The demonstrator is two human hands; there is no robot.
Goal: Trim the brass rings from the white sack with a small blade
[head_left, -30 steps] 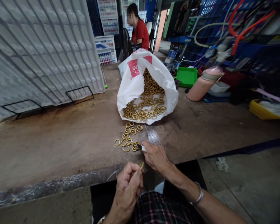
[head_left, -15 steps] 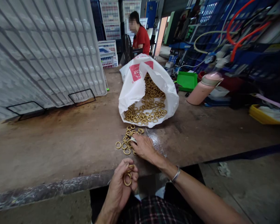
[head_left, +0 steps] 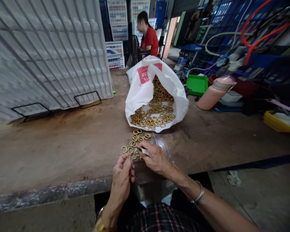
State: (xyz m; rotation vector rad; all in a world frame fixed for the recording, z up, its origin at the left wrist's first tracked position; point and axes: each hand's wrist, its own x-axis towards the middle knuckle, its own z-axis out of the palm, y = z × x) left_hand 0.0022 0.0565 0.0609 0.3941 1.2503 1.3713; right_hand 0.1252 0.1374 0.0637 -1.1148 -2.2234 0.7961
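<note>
The inside of the left hand (head_left: 122, 172) is being hidden by its curled fingers, the dark-tipped tool (head_left: 144, 151) and some loose gold-coloured rings (head_left: 133, 144) are being partly covered by the right hand (head_left: 157, 160), and the white ribbed panel (head_left: 50, 48) and yellow tray (head_left: 276, 123) are being cut off by the left and right edges.

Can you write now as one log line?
left hand: by loose gold-colored rings, grip unclear | right hand: holding dark-tipped tool | white bag: open, more rings inside

Head view, forward, down; bench (head_left: 62, 145) seemingly near
</note>
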